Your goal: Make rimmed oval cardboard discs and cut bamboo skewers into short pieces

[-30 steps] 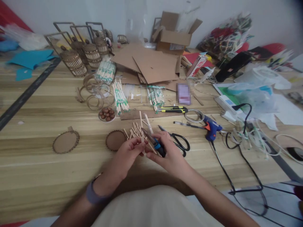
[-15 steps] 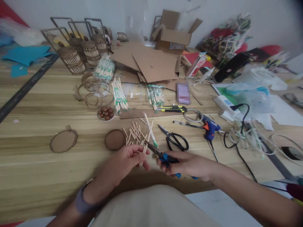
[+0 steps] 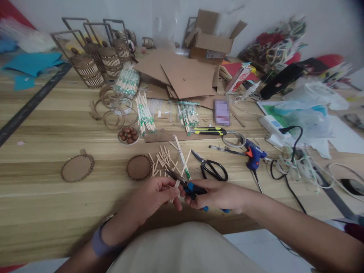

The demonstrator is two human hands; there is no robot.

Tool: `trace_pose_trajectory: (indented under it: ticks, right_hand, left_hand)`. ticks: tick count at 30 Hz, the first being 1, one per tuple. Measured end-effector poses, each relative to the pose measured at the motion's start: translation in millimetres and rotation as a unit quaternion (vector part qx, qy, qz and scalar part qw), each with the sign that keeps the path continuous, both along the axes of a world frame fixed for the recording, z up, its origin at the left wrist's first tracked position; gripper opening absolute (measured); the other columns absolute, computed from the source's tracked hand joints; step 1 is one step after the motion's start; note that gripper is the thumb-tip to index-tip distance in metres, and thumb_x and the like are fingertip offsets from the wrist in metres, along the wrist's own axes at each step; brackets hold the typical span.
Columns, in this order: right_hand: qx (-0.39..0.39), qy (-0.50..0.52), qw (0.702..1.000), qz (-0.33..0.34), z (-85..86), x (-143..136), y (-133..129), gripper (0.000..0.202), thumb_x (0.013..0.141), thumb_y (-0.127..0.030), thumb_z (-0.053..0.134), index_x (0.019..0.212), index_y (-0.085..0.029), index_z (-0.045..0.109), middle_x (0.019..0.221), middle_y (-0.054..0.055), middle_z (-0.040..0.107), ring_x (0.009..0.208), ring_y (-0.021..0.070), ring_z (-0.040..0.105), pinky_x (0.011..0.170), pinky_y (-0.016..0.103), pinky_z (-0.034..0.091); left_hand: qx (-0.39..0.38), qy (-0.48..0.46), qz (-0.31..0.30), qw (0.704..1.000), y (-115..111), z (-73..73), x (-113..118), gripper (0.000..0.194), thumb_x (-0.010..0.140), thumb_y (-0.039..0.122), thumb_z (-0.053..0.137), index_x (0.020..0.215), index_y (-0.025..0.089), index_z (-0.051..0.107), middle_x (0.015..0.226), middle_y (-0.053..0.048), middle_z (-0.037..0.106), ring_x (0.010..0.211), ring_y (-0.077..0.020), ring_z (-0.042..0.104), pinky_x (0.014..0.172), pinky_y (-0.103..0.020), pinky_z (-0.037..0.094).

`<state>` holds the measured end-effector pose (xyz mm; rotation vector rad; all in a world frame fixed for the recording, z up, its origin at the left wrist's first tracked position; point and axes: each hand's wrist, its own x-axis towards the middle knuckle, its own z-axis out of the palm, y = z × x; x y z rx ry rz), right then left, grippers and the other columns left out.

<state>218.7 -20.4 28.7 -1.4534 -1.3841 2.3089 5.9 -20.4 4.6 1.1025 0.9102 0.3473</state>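
Observation:
My left hand (image 3: 163, 193) pinches short lengths of wooden chopstick (image 3: 176, 185) between thumb and fingers. Wrapped around blue handles, my right hand (image 3: 212, 195) grips pliers (image 3: 184, 184) with dark jaws. The jaws lie across the sticks just above my left fingertips; whether they touch them I cannot tell. Beyond the hands is a loose pile of cut stick pieces (image 3: 163, 159). A longer stick (image 3: 186, 162) leans across a paper-wrapped chopstick pair (image 3: 180, 151). Left of the pile lies a brown round base (image 3: 139, 167) with a beaded-looking rim.
Black-handled scissors (image 3: 213, 168) and a blue glue gun (image 3: 254, 153) lie to the right. Behind are a yellow-black utility knife (image 3: 210, 131), a bowl of brown balls (image 3: 128, 135) and cardboard sheets (image 3: 189, 77). Another round base (image 3: 77, 168) is at left.
The pliers and my right hand have shifted left, across the sticks. A long stick that reached up from my left hand now lies farther right, over the wrapped pair.

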Motion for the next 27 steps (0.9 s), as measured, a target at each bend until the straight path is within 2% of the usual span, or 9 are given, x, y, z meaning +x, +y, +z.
trace_pose_trajectory:
  ticks: [7,12,19,27]
  right_hand:
    - [0.009,-0.001,1.000,0.012,0.4,0.0,1.9,0.032,0.063,-0.026,0.063,0.094,-0.019,0.061,0.087,-0.001,0.056,0.083,0.0153,0.050,0.075,0.029,0.036]
    - [0.033,-0.002,0.999,0.027,-2.6,2.2,1.7,0.029,0.064,-0.026,0.062,0.092,-0.019,0.059,0.085,-0.001,0.054,0.081,0.0153,0.049,0.074,0.028,0.036]
    - [0.094,-0.027,0.993,0.062,-4.8,2.2,2.2,0.022,0.066,-0.024,0.060,0.087,-0.020,0.057,0.084,-0.001,0.056,0.080,0.0168,0.051,0.072,0.029,0.038]
    - [0.191,-0.108,0.974,0.058,-7.9,-4.5,-3.7,0.017,0.066,-0.012,0.054,0.080,-0.020,0.058,0.076,0.000,0.059,0.074,0.0178,0.055,0.069,0.029,0.040]
  left_hand:
    - [0.001,0.003,-0.002,1.000,1.7,3.8,1.1,0.030,0.080,0.046,0.059,0.081,0.018,0.070,0.068,-0.001,0.071,0.066,-0.0168,0.058,0.065,-0.028,0.036]
    - [-0.004,0.012,-0.001,1.000,1.3,4.7,2.0,0.032,0.079,0.048,0.060,0.082,0.018,0.070,0.067,-0.002,0.070,0.064,-0.0168,0.056,0.064,-0.028,0.035]
    - [0.008,0.007,-0.004,1.000,0.8,3.8,2.2,0.031,0.081,0.047,0.059,0.083,0.018,0.071,0.065,0.000,0.069,0.064,-0.0165,0.057,0.065,-0.028,0.035]
    - [0.019,0.018,-0.012,1.000,-1.0,-0.5,-0.1,0.034,0.084,0.046,0.056,0.092,0.017,0.073,0.062,-0.001,0.071,0.062,-0.0171,0.052,0.064,-0.029,0.033]
